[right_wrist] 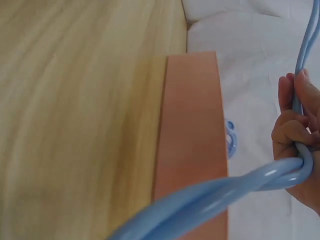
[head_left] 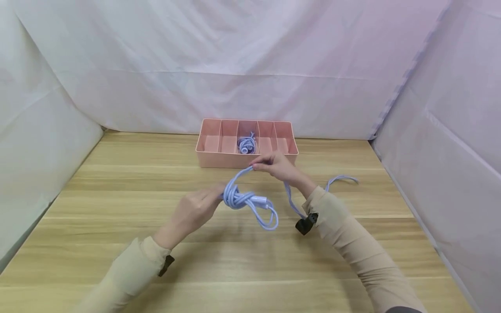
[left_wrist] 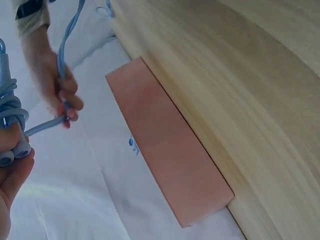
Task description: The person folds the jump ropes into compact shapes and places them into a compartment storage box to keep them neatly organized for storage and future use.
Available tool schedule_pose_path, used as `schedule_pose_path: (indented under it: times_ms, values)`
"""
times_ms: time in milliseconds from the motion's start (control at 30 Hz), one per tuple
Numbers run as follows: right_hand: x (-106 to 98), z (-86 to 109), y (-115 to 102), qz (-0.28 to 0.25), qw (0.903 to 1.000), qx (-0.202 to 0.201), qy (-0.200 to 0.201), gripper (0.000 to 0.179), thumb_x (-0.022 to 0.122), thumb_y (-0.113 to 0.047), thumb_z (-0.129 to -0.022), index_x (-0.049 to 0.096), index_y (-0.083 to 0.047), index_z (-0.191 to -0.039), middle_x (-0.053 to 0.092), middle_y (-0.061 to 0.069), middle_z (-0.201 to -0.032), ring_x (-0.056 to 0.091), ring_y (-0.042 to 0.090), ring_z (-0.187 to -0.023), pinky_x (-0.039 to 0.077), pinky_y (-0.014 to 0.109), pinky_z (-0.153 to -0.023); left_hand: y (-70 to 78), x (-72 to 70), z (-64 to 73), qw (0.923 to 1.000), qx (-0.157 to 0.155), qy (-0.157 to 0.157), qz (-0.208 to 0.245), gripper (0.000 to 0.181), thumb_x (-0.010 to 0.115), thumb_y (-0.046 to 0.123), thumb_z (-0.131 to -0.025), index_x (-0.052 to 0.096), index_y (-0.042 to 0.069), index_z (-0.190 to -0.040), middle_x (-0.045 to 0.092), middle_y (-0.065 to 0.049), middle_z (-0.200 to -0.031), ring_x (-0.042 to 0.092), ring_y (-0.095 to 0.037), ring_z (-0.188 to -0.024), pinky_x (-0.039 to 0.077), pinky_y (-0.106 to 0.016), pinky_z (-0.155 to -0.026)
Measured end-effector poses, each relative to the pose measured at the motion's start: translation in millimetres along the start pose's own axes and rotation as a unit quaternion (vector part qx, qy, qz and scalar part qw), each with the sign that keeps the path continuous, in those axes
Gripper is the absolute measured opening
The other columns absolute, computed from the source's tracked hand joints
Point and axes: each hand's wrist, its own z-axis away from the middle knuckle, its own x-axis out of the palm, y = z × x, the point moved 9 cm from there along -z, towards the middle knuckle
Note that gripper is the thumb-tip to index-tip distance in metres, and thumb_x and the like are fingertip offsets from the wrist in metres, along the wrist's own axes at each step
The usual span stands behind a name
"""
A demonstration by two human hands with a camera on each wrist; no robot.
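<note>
My left hand [head_left: 199,204] grips a light blue jump rope [head_left: 236,198] by its two cylindrical handles [left_wrist: 21,149], which lie side by side. Several turns of the doubled cord wrap around the handles, and a loop sticks out past their far end. To the right and slightly higher, my right hand [head_left: 278,167] pinches the cord, with fingers curled round it in the right wrist view. A taut stretch of cord [head_left: 239,174] joins the two hands. From the right hand the loose cord [head_left: 290,198] hangs down, passes behind the wrist and shows again farther right.
A pink box [head_left: 227,161] with several compartments stands at the back of the wooden table [head_left: 137,182]. Its middle compartment holds another coiled blue cord [head_left: 246,144]. White cloth [head_left: 235,95] encloses the back and sides. Each wrist carries a small black device [head_left: 306,223].
</note>
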Motion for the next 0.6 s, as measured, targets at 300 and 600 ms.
schedule_pose_path:
  times_ms: [300,600]
  values:
    - [43,17.3,24,-0.054,0.9975,0.036,-0.027,0.022,0.051,0.004,-0.084,0.059,0.014,-0.102,0.062,0.007,-0.067,0.045,0.004,-0.052,0.034,0.015,-0.045,-22.7,-3.1,-2.2,0.9922,-0.095,0.075,0.029,0.028,0.07,-0.009,-0.066,0.06,-0.008,-0.092,0.067,-0.017,-0.078,0.065,-0.025,-0.059,0.052,-0.032,-0.049]
    - [80,28.5,33,-0.033,0.9916,0.075,-0.1,0.038,0.041,-0.024,-0.097,0.06,0.006,-0.11,0.065,0.0,-0.081,0.05,0.009,-0.059,0.037,0.02,-0.048,-40.9,11.9,1.4,0.9848,-0.158,0.072,-0.004,0.027,0.07,-0.006,-0.069,0.058,-0.007,-0.093,0.066,-0.018,-0.071,0.053,-0.018,-0.043,0.039,-0.027,-0.035]
